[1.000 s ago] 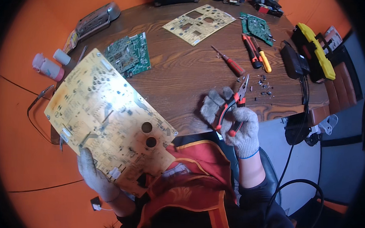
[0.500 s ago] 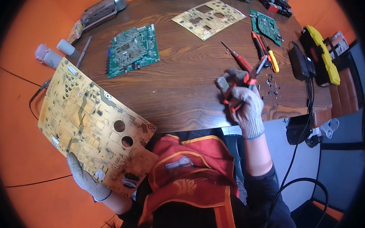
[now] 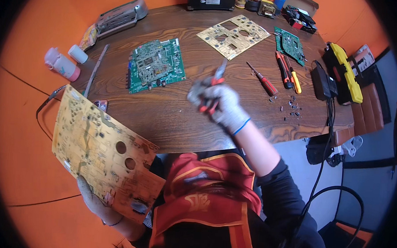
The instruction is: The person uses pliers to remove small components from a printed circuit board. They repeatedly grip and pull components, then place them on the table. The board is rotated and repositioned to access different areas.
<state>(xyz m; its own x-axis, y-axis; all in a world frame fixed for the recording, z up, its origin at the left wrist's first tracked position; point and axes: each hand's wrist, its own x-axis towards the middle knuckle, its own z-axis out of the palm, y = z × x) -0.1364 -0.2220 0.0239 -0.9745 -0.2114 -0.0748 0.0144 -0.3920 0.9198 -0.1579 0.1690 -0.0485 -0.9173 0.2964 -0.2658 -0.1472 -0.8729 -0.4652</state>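
My left hand (image 3: 93, 199), in a pale knit glove, grips the lower left edge of a large tan circuit board (image 3: 91, 137). The board is tilted up in front of the table's near left corner, with two round holes and a dark patch at its bottom; fingers behind it are hidden. Above the table's middle, my gloved right hand (image 3: 226, 105) is closed around red-handled pliers (image 3: 218, 75), their metal jaws pointing away from me. That hand is slightly blurred by motion. A green circuit board stack (image 3: 154, 64) lies between the two hands, farther back.
On the wooden table (image 3: 163, 118) lie another tan board (image 3: 233, 36), a red screwdriver (image 3: 263, 80), a yellow-handled tool (image 3: 295, 83), a green board (image 3: 290, 46) and small loose parts (image 3: 292, 106). A black adapter (image 3: 323, 80) and yellow toolbox (image 3: 345, 70) stand right; a pink-capped bottle (image 3: 61, 65) stands left.
My right hand has swung left with the pliers, away from the screwdrivers and small parts. The tan board in my left hand has shifted and tilted slightly. The view has tipped up a little.
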